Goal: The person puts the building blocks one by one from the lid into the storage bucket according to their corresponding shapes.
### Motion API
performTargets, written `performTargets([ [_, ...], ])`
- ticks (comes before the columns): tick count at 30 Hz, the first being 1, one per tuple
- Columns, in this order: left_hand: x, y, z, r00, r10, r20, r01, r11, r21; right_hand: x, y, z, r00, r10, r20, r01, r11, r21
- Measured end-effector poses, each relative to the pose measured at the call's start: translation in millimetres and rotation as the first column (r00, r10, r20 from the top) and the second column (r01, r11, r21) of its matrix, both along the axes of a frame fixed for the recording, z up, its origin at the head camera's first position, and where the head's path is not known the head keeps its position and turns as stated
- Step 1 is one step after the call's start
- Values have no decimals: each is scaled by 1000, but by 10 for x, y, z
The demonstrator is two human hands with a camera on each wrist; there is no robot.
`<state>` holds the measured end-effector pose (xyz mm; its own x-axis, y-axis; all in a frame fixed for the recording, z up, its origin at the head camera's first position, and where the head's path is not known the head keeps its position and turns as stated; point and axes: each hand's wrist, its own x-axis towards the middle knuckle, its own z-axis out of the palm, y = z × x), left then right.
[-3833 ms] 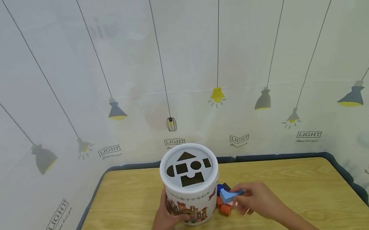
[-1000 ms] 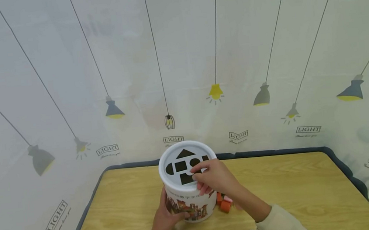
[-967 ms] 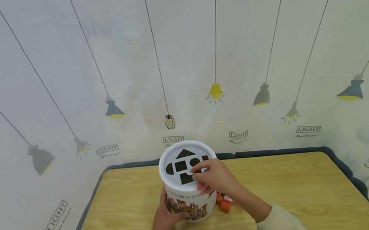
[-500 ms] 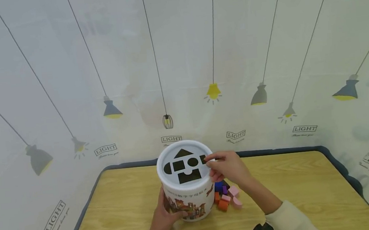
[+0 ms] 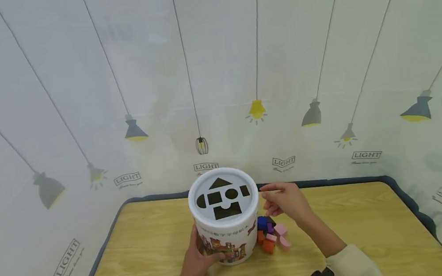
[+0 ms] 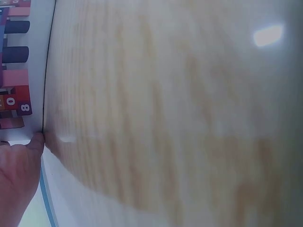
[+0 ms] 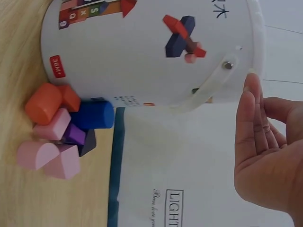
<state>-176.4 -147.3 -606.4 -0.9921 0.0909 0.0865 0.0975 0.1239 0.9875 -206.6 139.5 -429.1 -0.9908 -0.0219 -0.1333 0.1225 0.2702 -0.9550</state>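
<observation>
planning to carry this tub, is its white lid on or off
On: in the head view, the white lid covers the top of the tub, with only its shaped cutouts open.

A person's left hand [image 5: 198, 256] grips a white cylindrical bucket [image 5: 232, 237], the right hand [image 5: 288, 200] hovers just beside its round white lid [image 5: 207, 215], and orange, pink, purple and blue blocks [image 5: 268, 246] lie on the wood-grained table [image 5: 357, 227].
</observation>
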Motion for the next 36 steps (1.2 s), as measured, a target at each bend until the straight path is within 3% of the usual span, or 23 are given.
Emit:
performTargets([
  [7,-15,-5,-23,1000,10,-10,-10,1000,-18,-32,36,-192,998,-34,51,32,999,27],
  [21,-21,-5,-40,1000,4,-25,-4,1000,0,-129,25,-759,996,-23,87,23,1000,-3],
  [36,-8,-10,-50,1000,17,2,-17,999,-31,-114,21,-1046,984,18,175,-14,1000,-26],
])
